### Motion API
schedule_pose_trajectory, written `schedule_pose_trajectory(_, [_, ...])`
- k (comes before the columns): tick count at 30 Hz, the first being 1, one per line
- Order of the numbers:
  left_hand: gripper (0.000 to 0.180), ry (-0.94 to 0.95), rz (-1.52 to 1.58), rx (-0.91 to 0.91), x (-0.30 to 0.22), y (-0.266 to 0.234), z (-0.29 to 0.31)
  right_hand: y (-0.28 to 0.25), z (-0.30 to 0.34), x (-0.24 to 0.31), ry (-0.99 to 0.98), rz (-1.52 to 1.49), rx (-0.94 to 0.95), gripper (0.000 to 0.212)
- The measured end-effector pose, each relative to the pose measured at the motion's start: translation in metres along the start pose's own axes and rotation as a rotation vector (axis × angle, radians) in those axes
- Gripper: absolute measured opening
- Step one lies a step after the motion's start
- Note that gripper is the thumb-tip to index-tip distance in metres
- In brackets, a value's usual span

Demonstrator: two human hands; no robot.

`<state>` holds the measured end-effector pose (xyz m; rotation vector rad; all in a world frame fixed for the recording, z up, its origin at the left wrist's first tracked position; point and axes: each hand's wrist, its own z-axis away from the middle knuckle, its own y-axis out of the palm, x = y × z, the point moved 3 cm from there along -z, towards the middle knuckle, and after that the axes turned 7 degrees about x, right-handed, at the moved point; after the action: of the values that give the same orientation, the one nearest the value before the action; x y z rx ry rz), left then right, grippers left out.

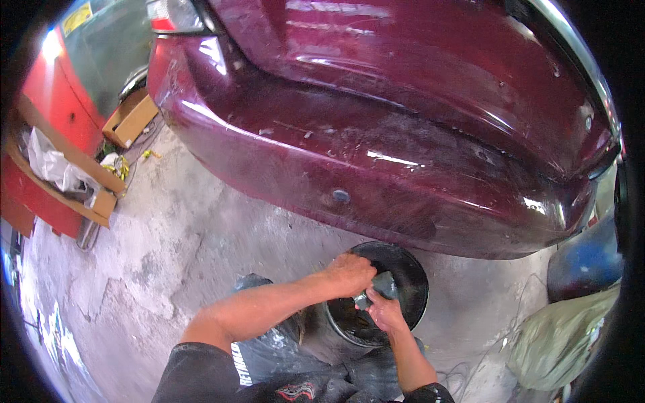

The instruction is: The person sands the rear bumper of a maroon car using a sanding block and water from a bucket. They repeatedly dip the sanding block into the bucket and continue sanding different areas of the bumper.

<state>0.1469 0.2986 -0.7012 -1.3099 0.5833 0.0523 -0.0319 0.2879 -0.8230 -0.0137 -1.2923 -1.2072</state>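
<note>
Over a black bucket [422, 305] on the floor, my right hand [386, 313] grips a small dark grey-green sheet that looks like sandpaper [385, 285], with the thumb laid across it. My left hand [352, 274] is closed, its fingers curled down over the bucket's left side, right beside the sheet. What lies inside those fingers, if anything, is hidden. Just beyond the bucket is the maroon rear bumper [282, 158] of a car, with wet-looking, dull and scuffed patches. A round grey sensor [341, 196] sits in the bumper.
Cardboard boxes [131, 119] stand at the left, one holding white plastic [54, 164], beside a red panel [60, 101]. To the right are a blue drum [583, 265] and a pale green sack [557, 342]. Thin cables [480, 356] run over the rough concrete floor [161, 248].
</note>
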Motion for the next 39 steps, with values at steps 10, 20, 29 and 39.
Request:
schedule_pose_trajectory(10, [0.028, 0.010, 0.009, 0.162, -0.010, 0.001, 0.026, -0.113, -0.093, -0.110, 0.500, 1.480, 0.231, 0.041])
schedule_pose_trajectory(20, [0.034, -0.027, 0.076, 0.146, -0.002, -0.007, 0.051, -0.130, -0.153, -0.141, 0.607, 1.824, 0.314, 0.046])
schedule_pose_trajectory(29, [0.024, 0.262, 0.272, 0.049, -0.023, -0.057, 0.038, -0.118, -0.078, -0.077, 0.496, 1.410, 0.312, 0.052])
schedule_pose_trajectory(39, [0.017, 0.208, 0.183, -0.955, -0.015, -0.227, 0.088, -0.064, 0.035, 0.166, 0.495, 1.534, 0.363, 0.059])
